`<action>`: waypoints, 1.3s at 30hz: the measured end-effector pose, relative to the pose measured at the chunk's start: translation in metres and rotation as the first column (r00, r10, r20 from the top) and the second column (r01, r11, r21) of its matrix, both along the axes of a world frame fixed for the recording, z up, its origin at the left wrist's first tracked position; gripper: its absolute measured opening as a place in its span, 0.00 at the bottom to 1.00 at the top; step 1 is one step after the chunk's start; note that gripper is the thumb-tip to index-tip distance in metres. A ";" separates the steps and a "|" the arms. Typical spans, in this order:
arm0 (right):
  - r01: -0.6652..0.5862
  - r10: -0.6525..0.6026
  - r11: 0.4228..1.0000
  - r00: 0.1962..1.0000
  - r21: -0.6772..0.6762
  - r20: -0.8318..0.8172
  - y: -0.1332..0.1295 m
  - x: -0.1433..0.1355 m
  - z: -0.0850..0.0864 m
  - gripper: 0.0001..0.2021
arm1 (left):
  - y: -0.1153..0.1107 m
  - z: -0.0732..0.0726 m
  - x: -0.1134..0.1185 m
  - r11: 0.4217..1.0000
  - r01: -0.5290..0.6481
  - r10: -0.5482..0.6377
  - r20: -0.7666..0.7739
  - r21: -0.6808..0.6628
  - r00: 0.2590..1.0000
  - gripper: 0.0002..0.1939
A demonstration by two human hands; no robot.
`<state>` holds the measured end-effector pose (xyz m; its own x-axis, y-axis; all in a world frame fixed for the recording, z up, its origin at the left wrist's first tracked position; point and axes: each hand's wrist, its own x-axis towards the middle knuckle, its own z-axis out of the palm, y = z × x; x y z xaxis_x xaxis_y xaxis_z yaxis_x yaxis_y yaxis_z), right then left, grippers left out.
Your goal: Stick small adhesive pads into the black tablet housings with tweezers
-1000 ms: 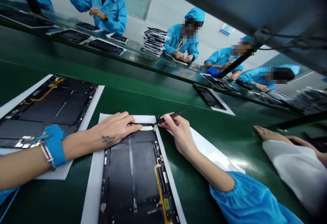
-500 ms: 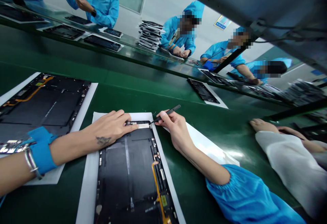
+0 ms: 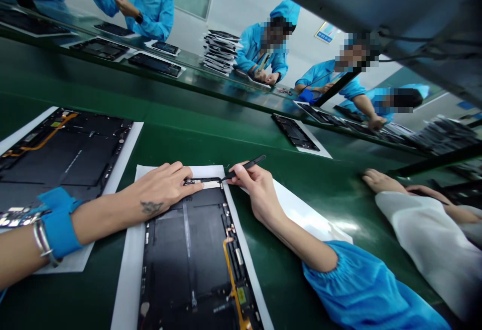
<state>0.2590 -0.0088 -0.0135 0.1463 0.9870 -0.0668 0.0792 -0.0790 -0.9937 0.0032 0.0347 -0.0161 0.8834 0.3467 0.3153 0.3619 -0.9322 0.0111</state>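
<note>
- Steadying of the dark panel (image 3: 167, 257), at the lower centre of the frame, appeared to depend on the left hand (image 3: 169, 182). Its grip was apart, clamped on nothing, one digit laid against the left end of a pale strip (image 3: 211, 185). Judged risk: if that digit slipped, the strip could have shifted or lifted.
- The right hand (image 3: 258, 189) had its grip together, clamped on a slim black tool (image 3: 246, 167). The tip was at the panel's upper right corner, beside the strip's right end; actual contact could not be confirmed. Too much force or a skewed angle could have torn the strip or marked the small parts around it.
- An orange ribbon cable (image 3: 231, 264) ran exposed along the panel's right side. A dropped or dragged tool could have snagged it.
- The panel lay on a white sheet (image 3: 125, 277) over the green desk (image 3: 196, 134). A sideways push could have slid the sheet and turned the panel under the tip.
- A metal bracelet (image 3: 42, 244) showed in front of a second panel (image 3: 103, 156), at the left of the frame; whether they touched could not be told. A lowered wrist could have scuffed that panel.
</note>
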 end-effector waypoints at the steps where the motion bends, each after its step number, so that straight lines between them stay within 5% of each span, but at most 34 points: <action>1: -0.002 0.002 1.000 1.000 -0.005 0.004 0.000 0.000 0.000 0.25 | 0.000 0.000 0.000 1.000 -0.002 0.002 -0.008 -0.001 1.000 0.25; 16: -0.027 0.032 0.999 0.990 -0.039 0.139 0.004 0.004 -0.007 0.28 | 0.000 0.000 0.001 1.000 -0.001 0.001 -0.004 -0.015 1.000 0.25; 20: -0.007 0.008 1.000 0.998 -0.017 0.064 0.004 0.004 -0.008 0.28 | 0.000 0.004 0.000 0.999 0.036 -0.037 -0.019 -0.001 0.999 0.24; 23: 0.023 -0.024 0.999 0.999 0.039 0.028 0.005 0.003 -0.001 0.26 | 0.001 0.011 0.002 0.998 0.047 -0.050 -0.094 -0.034 0.994 0.26; 27: -0.138 0.065 0.960 0.956 0.242 0.286 0.010 0.003 0.024 0.19 | 0.007 0.009 0.011 1.000 -0.003 -0.003 -0.244 -0.027 0.970 0.32; 32: -0.479 0.267 0.835 0.784 0.272 0.561 0.020 0.002 0.052 0.12 | 0.013 -0.006 0.019 0.992 0.035 -0.006 -0.235 0.123 0.972 0.34; 36: -0.706 0.332 0.697 0.472 0.124 0.817 0.030 -0.005 0.049 0.07 | 0.005 -0.001 0.011 0.998 0.013 -0.002 -0.201 0.053 0.980 0.28; 39: -0.751 0.432 0.654 0.274 -0.090 0.859 0.037 -0.015 0.043 0.04 | -0.002 0.003 -0.001 0.998 0.063 -0.063 0.031 0.010 0.998 0.20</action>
